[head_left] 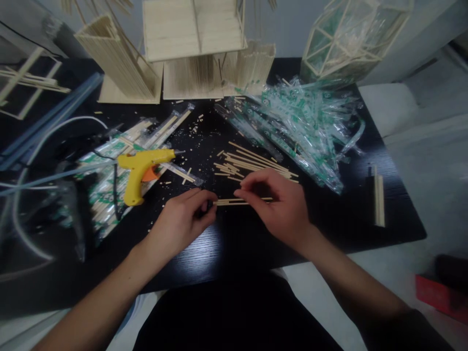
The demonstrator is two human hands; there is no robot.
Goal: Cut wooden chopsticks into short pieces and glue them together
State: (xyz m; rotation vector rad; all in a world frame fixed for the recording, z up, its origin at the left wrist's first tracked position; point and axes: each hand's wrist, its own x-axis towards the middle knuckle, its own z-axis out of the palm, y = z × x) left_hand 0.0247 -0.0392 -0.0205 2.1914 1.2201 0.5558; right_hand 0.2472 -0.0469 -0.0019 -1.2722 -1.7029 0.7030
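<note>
Thin wooden sticks [231, 201] lie side by side, low over the black table, between my two hands. My left hand [188, 212] is closed, with thumb and forefinger pinching their left ends. Curled over the right part of the same sticks is my right hand [280, 202], its thumb lying across them and its forefinger bent close to the thumb tip. The right hand's other fingers are partly hidden. Just beyond the hands is a loose pile of cut sticks [252, 163]. A yellow glue gun [143, 168] with an orange trigger lies left of the pile, above my left hand.
Packaged sticks [106, 195] lie under the glue gun, among cables [27, 165]. Green-printed plastic wrappers [303, 122] heap at the back right. Stick-built models [193, 31] stand along the back. A small stick bundle [379, 201] lies near the table's right edge.
</note>
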